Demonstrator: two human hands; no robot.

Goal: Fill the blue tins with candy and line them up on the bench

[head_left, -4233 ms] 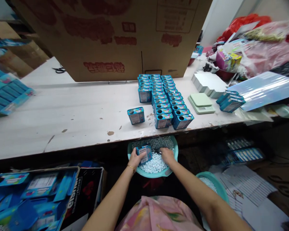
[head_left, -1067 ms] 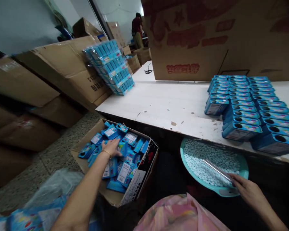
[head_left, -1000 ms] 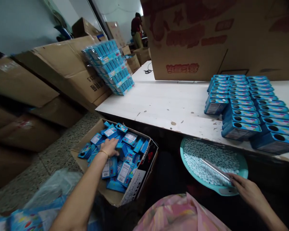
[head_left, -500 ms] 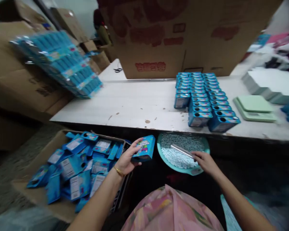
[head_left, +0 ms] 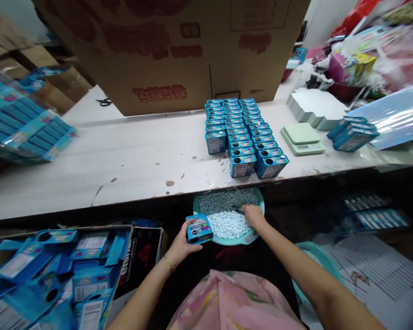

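Progress seems partial | left hand [head_left: 183,243]: grip clamped on blue box [head_left: 198,230], near left rim of basin [head_left: 227,241] | right hand [head_left: 255,217]: grip closed on half-hidden tool [head_left: 238,209], inside basin | standing boxes [head_left: 239,137] beyond basin probably done; loose boxes [head_left: 92,280] left of basin probably remain

A round teal plastic basin [head_left: 223,241] holds small white pellets [head_left: 229,223]. At its left edge, the left hand [head_left: 182,246] grasps a rectangular blue printed box [head_left: 200,230]; at its right side, the right hand [head_left: 255,217] grips a thin greyish tool [head_left: 238,209], partly hidden. Beyond the basin, upright blue cartons [head_left: 242,166] stand in rows on a white tabletop [head_left: 131,149].
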